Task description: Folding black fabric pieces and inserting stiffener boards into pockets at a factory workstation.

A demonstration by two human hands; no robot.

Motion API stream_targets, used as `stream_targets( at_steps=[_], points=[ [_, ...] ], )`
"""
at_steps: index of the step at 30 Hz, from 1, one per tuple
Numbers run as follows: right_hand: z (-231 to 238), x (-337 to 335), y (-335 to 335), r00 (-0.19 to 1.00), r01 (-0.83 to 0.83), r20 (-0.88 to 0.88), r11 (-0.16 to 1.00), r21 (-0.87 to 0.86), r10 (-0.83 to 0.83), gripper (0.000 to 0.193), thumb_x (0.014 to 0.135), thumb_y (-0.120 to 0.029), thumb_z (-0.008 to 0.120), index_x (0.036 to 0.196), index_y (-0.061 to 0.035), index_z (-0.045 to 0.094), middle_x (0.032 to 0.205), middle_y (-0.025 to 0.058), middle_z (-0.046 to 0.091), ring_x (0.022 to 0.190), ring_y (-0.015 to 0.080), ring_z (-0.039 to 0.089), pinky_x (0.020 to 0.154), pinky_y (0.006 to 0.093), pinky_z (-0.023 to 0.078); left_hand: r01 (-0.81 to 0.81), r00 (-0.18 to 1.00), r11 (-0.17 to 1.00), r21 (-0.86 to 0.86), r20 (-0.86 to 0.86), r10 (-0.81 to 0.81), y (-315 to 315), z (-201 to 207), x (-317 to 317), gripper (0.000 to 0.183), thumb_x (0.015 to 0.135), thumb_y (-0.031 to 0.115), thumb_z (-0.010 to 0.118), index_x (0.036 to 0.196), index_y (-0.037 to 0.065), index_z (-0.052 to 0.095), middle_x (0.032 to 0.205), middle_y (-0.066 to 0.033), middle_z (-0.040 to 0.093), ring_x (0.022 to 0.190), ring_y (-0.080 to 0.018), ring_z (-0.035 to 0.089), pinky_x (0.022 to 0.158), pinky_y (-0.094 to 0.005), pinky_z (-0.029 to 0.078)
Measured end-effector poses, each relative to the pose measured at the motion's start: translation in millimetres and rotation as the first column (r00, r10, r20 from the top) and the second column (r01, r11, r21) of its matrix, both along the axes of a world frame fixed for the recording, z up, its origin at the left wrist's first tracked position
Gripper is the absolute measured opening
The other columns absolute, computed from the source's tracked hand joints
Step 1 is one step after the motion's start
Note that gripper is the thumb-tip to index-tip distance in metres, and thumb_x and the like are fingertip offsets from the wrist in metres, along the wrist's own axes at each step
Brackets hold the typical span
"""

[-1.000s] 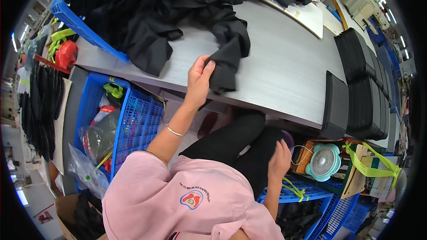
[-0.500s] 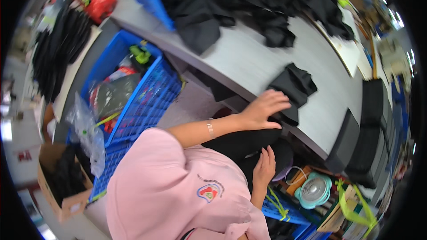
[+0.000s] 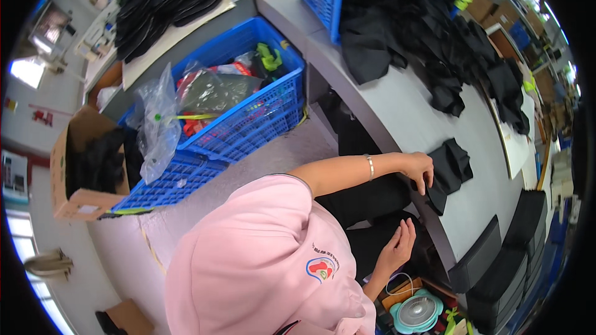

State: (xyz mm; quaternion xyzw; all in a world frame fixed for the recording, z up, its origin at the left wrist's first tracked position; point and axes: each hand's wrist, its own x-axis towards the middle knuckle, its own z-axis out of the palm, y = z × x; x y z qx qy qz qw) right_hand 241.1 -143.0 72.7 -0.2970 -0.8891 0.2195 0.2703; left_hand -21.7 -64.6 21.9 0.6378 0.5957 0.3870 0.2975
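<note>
My left hand (image 3: 419, 170), with a metal band on its wrist, is at the near edge of the table (image 3: 406, 118). Its fingers bend down and close at the side of a small pile of black fabric pieces (image 3: 452, 166); the fingertips are partly hidden against the dark cloth. My right hand (image 3: 399, 247) is held above my black-trousered lap, palm turned inward. Its fingers are stretched out, and nothing is in them.
A blue crate (image 3: 248, 111) of bagged goods stands left, beside a cardboard box (image 3: 87, 201) holding dark material. A black fabric heap (image 3: 410, 25) covers the table's far part. Black padded blocks (image 3: 496, 273) and a turquoise fan (image 3: 417, 312) are at lower right.
My left hand has gone from spread fingers over the fabric to bent fingers at its edge. My right hand remains outstretched. The whole view has swung, shifting the surroundings in the picture.
</note>
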Motion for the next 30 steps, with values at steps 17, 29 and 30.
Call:
stream_targets(
  at_steps=[17, 29, 30],
  points=[
    [-26, -33, 46, 0.912, 0.285, 0.245, 0.938, 0.199, -0.329, 0.026, 0.097, -0.009, 0.057, 0.122, -0.0026, 0.061, 0.122, 0.0142, 0.063, 0.105, 0.0235, 0.066, 0.082, 0.035, 0.054, -0.294, 0.956, 0.822, 0.487, 0.15, 0.253, -65, 73, 101, 0.013, 0.084, 0.019, 0.067, 0.089, 0.01, 0.076, 0.099, -0.0039, 0.069, 0.093, -0.0257, 0.061, 0.084, -0.0375, 0.048],
    [-67, -1, 67, 0.97, 0.213, -0.154, 0.965, 0.154, -0.189, 0.046, 0.102, -0.028, 0.051, 0.142, -0.0088, 0.044, 0.145, 0.0168, 0.046, 0.131, 0.0265, 0.049, 0.108, 0.0376, 0.042, 0.104, 0.991, 0.833, 0.544, 0.014, -0.133, -177, 98, 174, 0.018, 0.08, 0.007, 0.075, 0.097, 0.006, 0.075, 0.099, -0.0032, 0.068, 0.083, -0.0222, 0.06, 0.074, -0.0355, 0.048],
    [-67, 1, 68, 0.965, 0.19, -0.205, 0.974, 0.125, -0.162, 0.046, 0.103, -0.03, 0.05, 0.143, -0.0092, 0.043, 0.147, 0.0169, 0.044, 0.132, 0.0263, 0.048, 0.108, 0.0377, 0.041, 0.151, 0.98, 0.863, 0.483, 0.041, -0.194, -188, 94, 181, 0.017, 0.081, 0.007, 0.074, 0.097, 0.005, 0.074, 0.099, -0.0035, 0.067, 0.084, -0.0226, 0.061, 0.076, -0.0363, 0.049]
  ],
)
